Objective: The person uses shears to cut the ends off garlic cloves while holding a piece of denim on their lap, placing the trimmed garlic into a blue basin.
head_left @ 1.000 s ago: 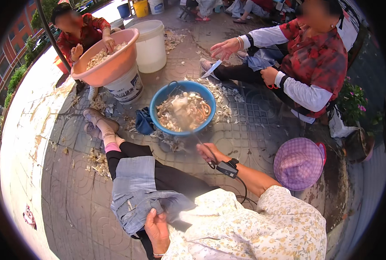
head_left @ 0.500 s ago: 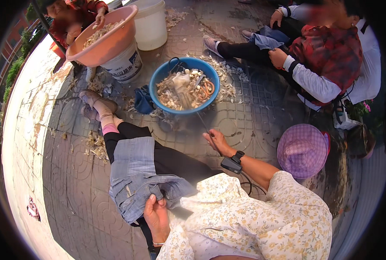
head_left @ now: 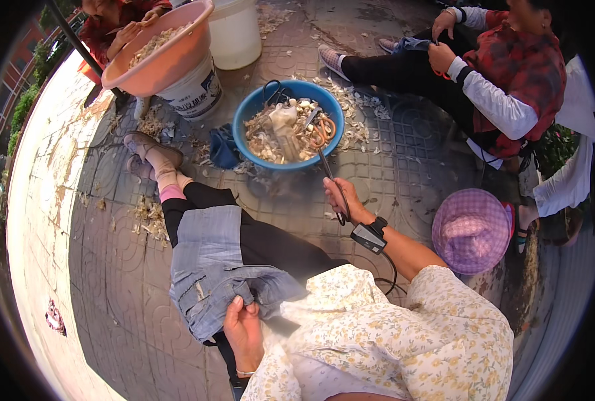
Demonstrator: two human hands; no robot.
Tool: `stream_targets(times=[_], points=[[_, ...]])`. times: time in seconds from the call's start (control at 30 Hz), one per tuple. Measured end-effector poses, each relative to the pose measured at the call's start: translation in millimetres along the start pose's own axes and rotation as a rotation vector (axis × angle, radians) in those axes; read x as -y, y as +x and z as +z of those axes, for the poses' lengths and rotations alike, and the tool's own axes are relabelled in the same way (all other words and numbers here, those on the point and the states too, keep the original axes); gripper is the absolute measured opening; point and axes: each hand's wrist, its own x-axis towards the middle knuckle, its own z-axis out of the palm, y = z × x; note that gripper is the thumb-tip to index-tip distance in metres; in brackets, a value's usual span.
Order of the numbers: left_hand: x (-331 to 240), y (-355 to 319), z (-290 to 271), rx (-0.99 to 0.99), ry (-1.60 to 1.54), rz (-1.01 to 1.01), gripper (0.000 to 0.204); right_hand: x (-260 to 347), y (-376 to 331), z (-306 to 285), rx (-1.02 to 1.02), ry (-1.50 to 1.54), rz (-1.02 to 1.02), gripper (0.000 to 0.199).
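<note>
Grasping a slim dark tool, of a kind hard to tell, in the curled fingers of the right hand, and pointing it toward eleven o'clock, up to the near rim of a blue basin on the paved ground; unclear whether touching that rim. Inside the basin, pale cloves and husks, with a whitish bag-like piece in the middle, orange handles near three o'clock and black handles near eleven. Pinching grey-blue denim cloth over the lap between thumb and fingers of the left hand, at six o'clock from the basin. Also around the basin: just beside it, a crumpled blue cloth at eight o'clock; an orange tub on a white bucket at ten; a purple checked hat at four.
</note>
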Motion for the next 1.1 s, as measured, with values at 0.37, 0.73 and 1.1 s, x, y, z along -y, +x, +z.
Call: stream_targets(times=[0.37, 0.73, 1.1], points=[[-1, -1, 1, 0.079, 0.004, 0.008, 0.005, 66, 93, 3, 0.115, 0.346, 0.18, 0.035], [-7, -6, 5, -0.034, -0.022, 0.053, 0.004, 81, -85, 66, 0.585, 0.188, 0.291, 0.042], [-14, -19, -5, -0.017, -0.09, 0.105, 0.013, 113, -197, 80, 0.994, 0.133, 0.465, 0.036]])
